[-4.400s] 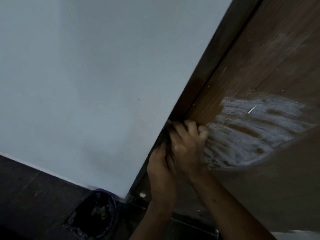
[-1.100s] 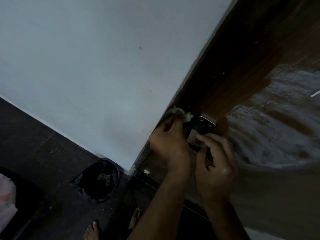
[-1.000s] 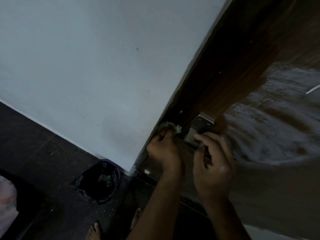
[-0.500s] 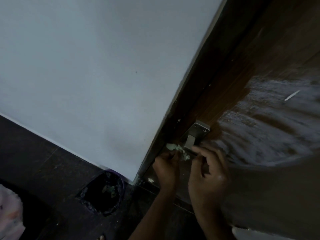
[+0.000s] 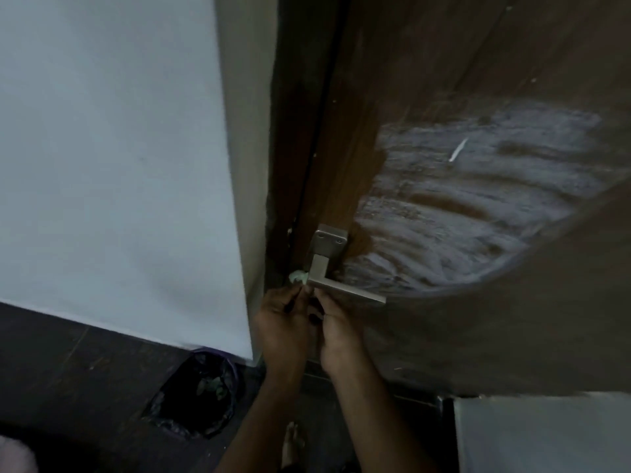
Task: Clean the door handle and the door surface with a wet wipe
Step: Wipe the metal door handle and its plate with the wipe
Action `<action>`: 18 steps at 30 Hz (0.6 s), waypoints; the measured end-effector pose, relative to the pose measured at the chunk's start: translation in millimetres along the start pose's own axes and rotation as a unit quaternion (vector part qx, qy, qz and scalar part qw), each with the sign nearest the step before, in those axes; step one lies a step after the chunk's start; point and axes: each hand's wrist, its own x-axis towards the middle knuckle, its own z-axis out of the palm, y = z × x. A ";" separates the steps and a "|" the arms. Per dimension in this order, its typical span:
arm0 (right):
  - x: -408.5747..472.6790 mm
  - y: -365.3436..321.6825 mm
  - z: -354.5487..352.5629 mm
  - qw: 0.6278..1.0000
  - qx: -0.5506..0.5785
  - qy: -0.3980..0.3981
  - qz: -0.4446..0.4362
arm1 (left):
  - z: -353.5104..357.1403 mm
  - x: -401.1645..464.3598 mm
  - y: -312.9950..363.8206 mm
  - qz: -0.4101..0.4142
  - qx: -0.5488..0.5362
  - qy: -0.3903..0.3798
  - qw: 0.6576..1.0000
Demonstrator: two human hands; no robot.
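Observation:
A brushed-metal lever door handle (image 5: 345,289) on a square plate sits on the brown wooden door (image 5: 426,70), which carries a wide whitish smeared patch (image 5: 471,206). A small crumpled pale-green wet wipe (image 5: 297,277) is pressed against the handle's left end. My left hand (image 5: 283,322) pinches the wipe from below. Beside it, my right hand (image 5: 336,327) has its fingertips at the underside of the lever near the wipe. Whether the right hand also grips the wipe is hidden.
A white wall (image 5: 109,148) and the dark door frame (image 5: 293,131) stand left of the door. A bin lined with a black bag (image 5: 199,390) sits on the dark floor at the wall's foot. A bare foot (image 5: 292,442) shows below my arms.
Both hands dropped from the handle plate to just under the lever, exposing the whole handle. The wipe moved from the door edge to the lever's left end. The view tilted more upright.

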 end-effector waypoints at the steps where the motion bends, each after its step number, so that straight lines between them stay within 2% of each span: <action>1: 2.8 -0.3 -0.6 1.000 0.005 0.010 0.020 | -0.7 0.7 -0.2 -0.001 0.021 -0.005 1.000; 9: 13.0 2.9 -1.4 0.997 0.066 0.008 0.033 | 2.3 4.0 -4.2 -0.006 0.089 -0.015 0.996; 14: 21.8 -5.9 -16.5 0.975 0.195 0.101 0.047 | 5.7 1.6 -5.0 -0.018 0.086 -0.055 0.995; 16: 24.5 -15.1 -35.7 0.950 0.263 0.167 0.002 | 6.2 1.0 -6.0 -0.026 0.077 -0.041 0.996; 18: 26.0 -19.7 -51.5 0.921 0.335 0.193 -0.048 | 6.0 1.5 -5.7 -0.035 0.074 -0.040 0.996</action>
